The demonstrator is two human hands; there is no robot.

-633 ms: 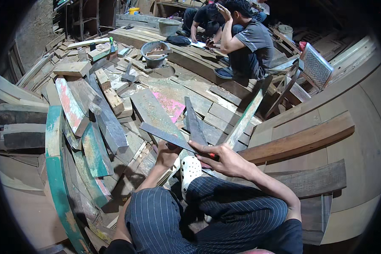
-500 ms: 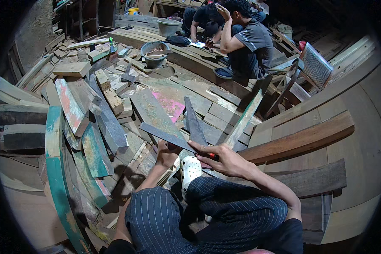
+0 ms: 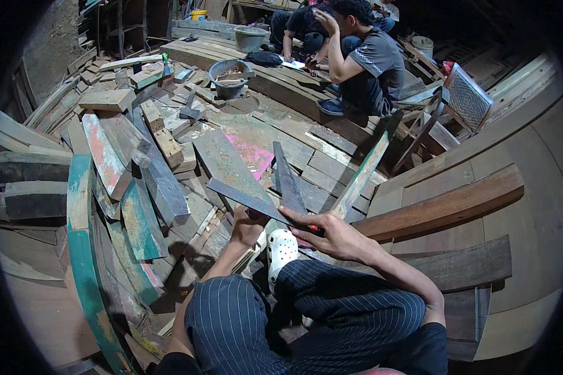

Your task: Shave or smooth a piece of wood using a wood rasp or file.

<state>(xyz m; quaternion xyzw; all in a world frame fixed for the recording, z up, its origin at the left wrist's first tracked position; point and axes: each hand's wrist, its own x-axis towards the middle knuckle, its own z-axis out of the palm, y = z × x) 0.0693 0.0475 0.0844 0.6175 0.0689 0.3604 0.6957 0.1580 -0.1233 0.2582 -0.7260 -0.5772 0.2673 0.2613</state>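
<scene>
Far left: curved plank w/ green paint (image 3: 84,262) runs along the near-left edge, worn, paint flaking. Beside it, to the right, a heap of offcuts; a plank w/ red and teal paint patches (image 3: 103,153) lies tilted on the heap, and a dark grey beam (image 3: 162,181) lies across it.

Centre: left hand (image 3: 249,226) is closed round the near end of a long grey wood strip (image 3: 247,200), fingers curled tight on it, thumb side up. Strip slopes from far left down to near right, raised above the scrap pile, over the person's knees. A second dark strip (image 3: 288,181) stands up behind it, pointing away; what supports it cannot be told.

Right of centre: right hand (image 3: 334,236) rests on the strip's right end, fingers pressed together and stretched flat along it, covering a red-handled item (image 3: 314,230); kind not clear. White perforated clog (image 3: 283,250) sits between the two forearms, just under the strip. Striped dark trousers (image 3: 331,312) fill the near foreground.

Far centre: metal basin (image 3: 230,76) on planks. Far right of that: another person in grey shirt (image 3: 372,65) seated on timbers, one hand to head. Right: thick brown curved beam (image 3: 447,203) on board floor.
</scene>
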